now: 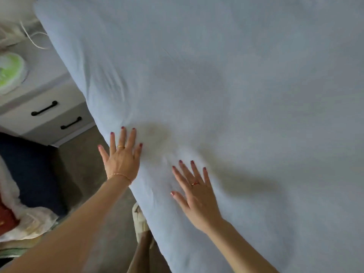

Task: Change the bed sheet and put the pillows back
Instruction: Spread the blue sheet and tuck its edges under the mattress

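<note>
- The bed sheet (226, 79), pale blue-grey, fills most of the head view and runs off the top, right and bottom edges, so its far corners and the rest of the bed are cut off.
- No pillow can be made out with certainty; a dark blue bulk (29, 170) at the lower left is too blurred to name.
- A crumpled pile of white and red fabric (23, 219) lies at the left edge, partly out of frame and soft in focus.
- A faint yellowish stain (157, 133) shows on the sheet just beyond the fingertips of the left hand; its outline is vague.
- The left hand (122, 156) lies flat at the sheet's near edge, fingers straight and spread, palm down on the fabric, a ring on one finger and a thin bracelet at the wrist.
- The right hand (197, 194) rests flat on the sheet just beside it, further onto the bed, fingers fanned apart, a ring on one finger. Neither hand grips or pinches anything.
- A grey nightstand (51, 91) with two black drawer handles stands to the left of the bed; a round white and green object (10, 72) on top is cropped and blurred.
- A white cord (31, 38) loops on the nightstand.
- No writing or label is legible anywhere.
</note>
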